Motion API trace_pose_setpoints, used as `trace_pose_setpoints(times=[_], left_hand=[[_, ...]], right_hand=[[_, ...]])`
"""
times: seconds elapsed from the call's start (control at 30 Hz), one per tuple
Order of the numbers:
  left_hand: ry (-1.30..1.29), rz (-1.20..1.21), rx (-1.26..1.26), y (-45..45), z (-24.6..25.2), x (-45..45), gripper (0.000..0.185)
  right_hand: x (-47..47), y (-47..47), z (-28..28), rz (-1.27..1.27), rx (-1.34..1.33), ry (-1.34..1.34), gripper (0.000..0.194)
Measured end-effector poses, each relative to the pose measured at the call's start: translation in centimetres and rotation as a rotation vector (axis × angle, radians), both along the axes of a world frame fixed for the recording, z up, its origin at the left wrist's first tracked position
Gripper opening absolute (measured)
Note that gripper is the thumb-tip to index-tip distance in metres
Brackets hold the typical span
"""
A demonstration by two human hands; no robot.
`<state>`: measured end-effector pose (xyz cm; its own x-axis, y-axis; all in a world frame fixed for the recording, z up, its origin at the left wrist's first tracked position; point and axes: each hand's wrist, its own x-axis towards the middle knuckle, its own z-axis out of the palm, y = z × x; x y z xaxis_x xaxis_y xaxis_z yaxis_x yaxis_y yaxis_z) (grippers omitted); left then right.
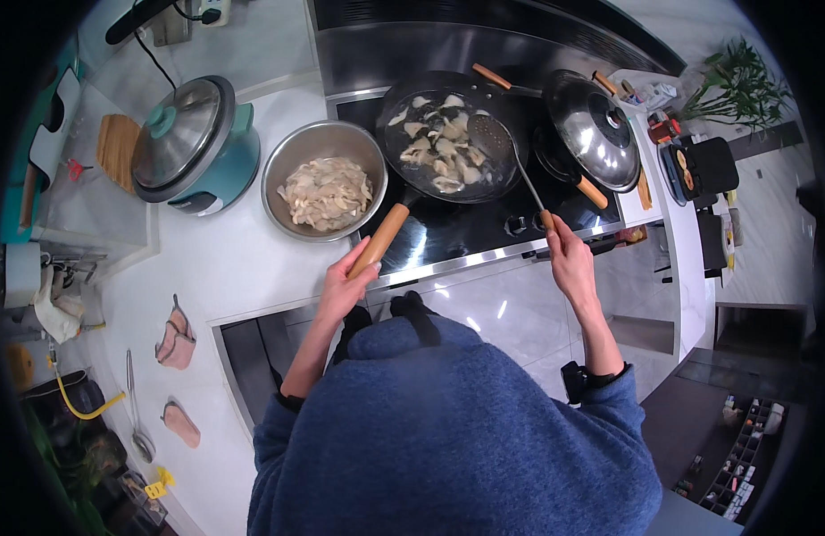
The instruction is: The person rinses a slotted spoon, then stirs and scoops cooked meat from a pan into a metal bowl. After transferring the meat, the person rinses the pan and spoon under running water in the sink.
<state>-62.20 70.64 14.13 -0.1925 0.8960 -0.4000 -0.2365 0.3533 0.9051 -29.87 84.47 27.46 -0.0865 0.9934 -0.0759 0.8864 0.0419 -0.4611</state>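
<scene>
My left hand (pixel 346 281) grips the wooden handle (pixel 380 240) of a dark wok (pixel 394 151) on the black stovetop. Pale pieces of food (pixel 446 149), perhaps mushroom or meat, lie scattered in clear bubbling liquid inside it. In my right hand (pixel 571 257) is the wooden-ended handle of a perforated skimmer (pixel 491 137). Its round head rests at the right side of the wok, at the liquid's surface. Left of the wok, a stainless steel bowl (pixel 276 208) holds a heap of similar pale pieces (pixel 329 194).
A teal electric cooker (pixel 218 171) stands left of the bowl. Right of the wok, a second pan with a wooden handle (pixel 592 192) sits under a domed steel lid (pixel 590 130). Pink cloth mitts (pixel 177 342) and a ladle (pixel 141 442) lie on the left counter.
</scene>
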Motion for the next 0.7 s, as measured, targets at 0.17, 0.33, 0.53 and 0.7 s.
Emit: trace_pose_setpoints(times=[0.17, 0.33, 0.53, 0.7], left_hand=[[0.002, -0.01, 0.016, 0.0, -0.1, -0.2, 0.058], [0.021, -0.03, 0.011, 0.0, 0.0, -0.3, 0.058], [-0.012, -0.018, -0.009, 0.0, 0.4, -0.2, 0.058], [-0.007, -0.014, -0.035, 0.0, 0.2, -0.1, 0.059]], right_hand=[[1.5, 1.9, 0.2, -0.179, -0.422, 0.331, 0.041], [2.2, 4.8, 3.2, -0.25, -0.826, 0.582, 0.03], [1.8, 6.6, 3.5, -0.288, -1.1, 0.736, 0.031], [0.5, 7.1, 2.3, -0.249, -1.125, 0.824, 0.036]])
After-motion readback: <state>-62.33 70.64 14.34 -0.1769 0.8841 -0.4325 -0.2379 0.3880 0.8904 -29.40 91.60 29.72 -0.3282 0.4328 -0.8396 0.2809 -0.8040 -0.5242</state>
